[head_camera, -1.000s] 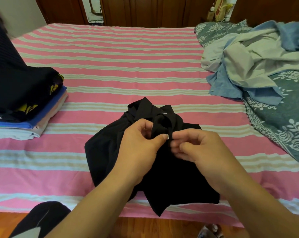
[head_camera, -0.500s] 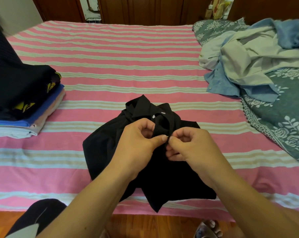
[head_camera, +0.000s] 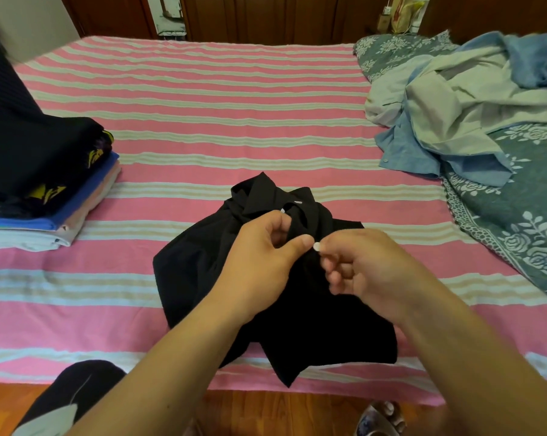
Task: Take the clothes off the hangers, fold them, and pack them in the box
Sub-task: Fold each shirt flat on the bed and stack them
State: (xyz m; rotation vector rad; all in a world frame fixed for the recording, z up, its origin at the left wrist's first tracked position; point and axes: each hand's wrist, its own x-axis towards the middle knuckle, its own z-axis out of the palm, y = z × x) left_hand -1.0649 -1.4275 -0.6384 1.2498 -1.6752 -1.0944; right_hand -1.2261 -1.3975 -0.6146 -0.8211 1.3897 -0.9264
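Both hands [head_camera: 310, 262] on collar-away black shirt [head_camera: 196, 275]

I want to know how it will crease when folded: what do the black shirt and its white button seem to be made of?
The black shirt looks like soft matte woven cloth, maybe cotton; it slumps in loose folds without sheen. The white button, between both hands' fingers, looks like smooth hard plastic with a slight gloss, though it is too small to be sure.

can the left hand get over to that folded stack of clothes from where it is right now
Probably yes. The folded stack lies on the bed's left side, with only bare sheet between. But the left hand is pinching the black shirt and would have to let go first.
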